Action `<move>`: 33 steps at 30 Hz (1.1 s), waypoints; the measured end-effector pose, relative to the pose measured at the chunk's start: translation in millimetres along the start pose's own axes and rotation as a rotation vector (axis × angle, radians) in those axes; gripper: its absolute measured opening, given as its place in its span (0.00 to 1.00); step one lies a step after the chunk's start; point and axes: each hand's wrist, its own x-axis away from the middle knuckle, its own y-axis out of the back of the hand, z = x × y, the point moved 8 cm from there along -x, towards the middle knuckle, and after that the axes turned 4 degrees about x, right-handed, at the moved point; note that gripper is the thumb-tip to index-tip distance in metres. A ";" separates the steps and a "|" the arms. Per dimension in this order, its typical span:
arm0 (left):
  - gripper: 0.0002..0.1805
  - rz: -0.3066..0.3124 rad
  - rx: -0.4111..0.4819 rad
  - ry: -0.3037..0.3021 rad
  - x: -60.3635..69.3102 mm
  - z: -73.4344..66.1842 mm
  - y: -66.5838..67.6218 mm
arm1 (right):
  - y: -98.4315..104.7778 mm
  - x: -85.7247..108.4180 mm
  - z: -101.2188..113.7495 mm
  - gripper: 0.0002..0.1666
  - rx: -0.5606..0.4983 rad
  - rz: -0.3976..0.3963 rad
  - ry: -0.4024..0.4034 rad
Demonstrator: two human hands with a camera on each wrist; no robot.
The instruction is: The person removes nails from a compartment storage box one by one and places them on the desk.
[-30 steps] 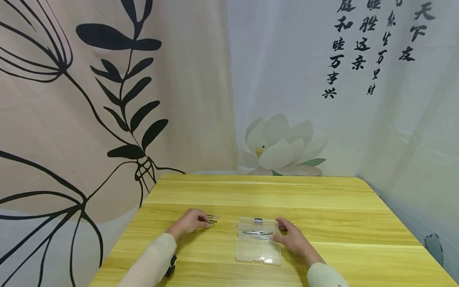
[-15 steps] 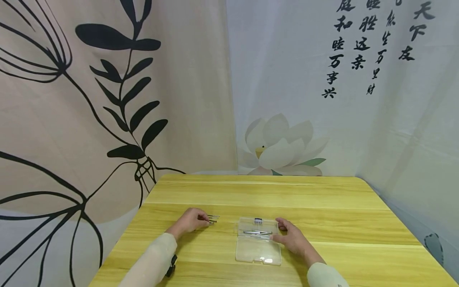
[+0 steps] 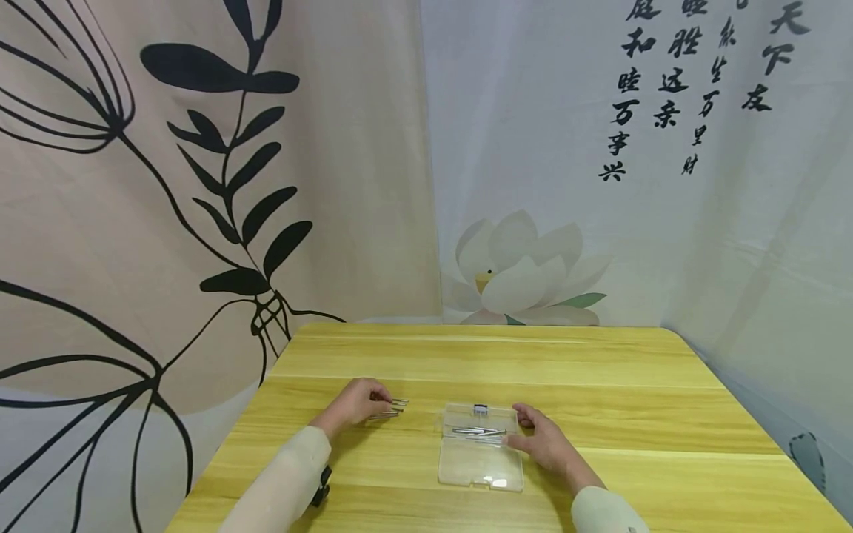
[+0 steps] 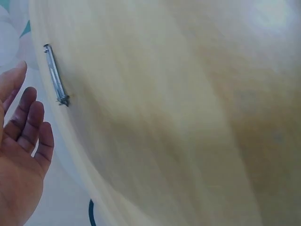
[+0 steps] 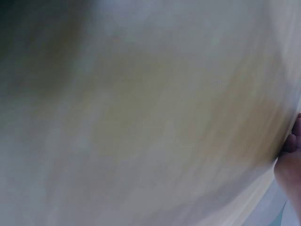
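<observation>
My left hand (image 3: 360, 402) hovers at a small group of slim metal pieces like nails (image 3: 398, 403), its fingertips over their left ends. A second such bunch of nails (image 3: 386, 414) lies just below the fingers. In the left wrist view, a bunch of nails (image 4: 56, 77) rests on the table apart from the loosely bent fingers, with nothing seen between them. My right hand (image 3: 543, 443) holds the right side of an open clear plastic box (image 3: 480, 465), thumb near the hinge, fingers at the far corner. Several silver nails (image 3: 478, 433) lie inside the box's far half.
The wooden table (image 3: 586, 370) has a far edge in front of a printed curtain (image 3: 360, 222). A black strap piece (image 3: 321, 487) shows beneath the left sleeve. The right wrist view is blurred, mostly table surface.
My left hand has shifted slightly away from me and to the right, uncovering more of the nearer bunch of nails. The right hand and the box have stayed in place.
</observation>
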 end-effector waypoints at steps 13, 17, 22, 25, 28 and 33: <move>0.08 0.063 0.058 -0.029 -14.2 -38.7 -14.0 | -0.4 -0.7 -3.2 0.44 -0.003 0.007 -0.018; 0.09 0.077 0.082 -0.059 -21.3 -56.0 -21.6 | 0.3 -0.6 -1.5 0.44 0.001 0.006 -0.010; 0.09 0.085 0.081 -0.088 -30.5 -73.6 -34.2 | 0.1 -0.7 -2.2 0.43 -0.003 0.005 -0.015; 0.09 0.096 0.099 -0.090 -33.6 -82.0 -42.7 | -0.1 -1.6 -3.5 0.43 -0.006 0.006 -0.018; 0.09 0.107 0.115 -0.083 -35.2 -89.1 -51.1 | 0.1 -2.5 -3.5 0.43 0.002 0.006 -0.014; 0.08 0.136 0.139 -0.095 -36.8 -98.8 -64.4 | -0.6 -1.8 -2.5 0.44 0.004 0.013 -0.009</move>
